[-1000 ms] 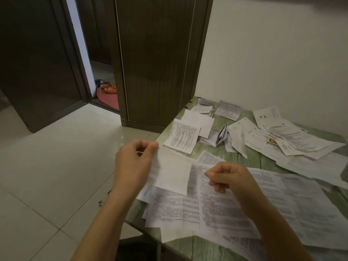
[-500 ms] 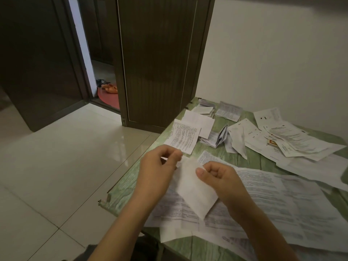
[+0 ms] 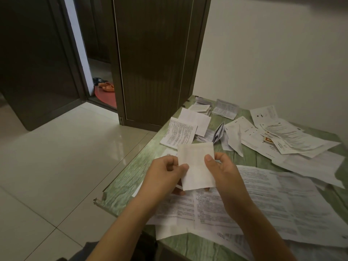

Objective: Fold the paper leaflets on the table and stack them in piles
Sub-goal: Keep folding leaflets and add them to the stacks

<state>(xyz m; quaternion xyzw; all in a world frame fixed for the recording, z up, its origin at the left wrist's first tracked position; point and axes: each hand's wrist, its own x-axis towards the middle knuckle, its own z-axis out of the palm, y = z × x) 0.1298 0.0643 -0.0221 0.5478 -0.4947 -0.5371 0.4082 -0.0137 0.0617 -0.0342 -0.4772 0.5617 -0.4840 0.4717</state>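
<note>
Both hands up over the tabletop (image 3: 130,179), w/ one folded leaflet (image 3: 196,166) between them. Left hand (image 3: 163,176) pinches its left edge, thumb on the front; right hand (image 3: 224,172) grips the right edge, thumb on top, fingers tucked behind. The leaflet is held clear of the surface, above the near-left part of the tabletop.

Orientation: a tall rectangle, long axis running away from the person, far end leaning a touch left. The pale side faces the camera; only faint print shows through, nothing legible.

Under the wrists lie big unfolded sheets (image 3: 273,200), dense w/ small text in columns, too fine to read. Far-left corner: a pile (image 3: 180,132) of folded leaflets, top one printed in tight lines, also unreadable. One leaflet (image 3: 218,132) stands half-open on edge just right of it. Further right, loose sheets (image 3: 293,136) overlap in a heap, w/ headings and small icons, none clear enough to make out.

Off the tabletop: shiny tile floor (image 3: 56,157), dark door (image 3: 154,59), orange slippers (image 3: 107,86) on a red mat in the doorway.
</note>
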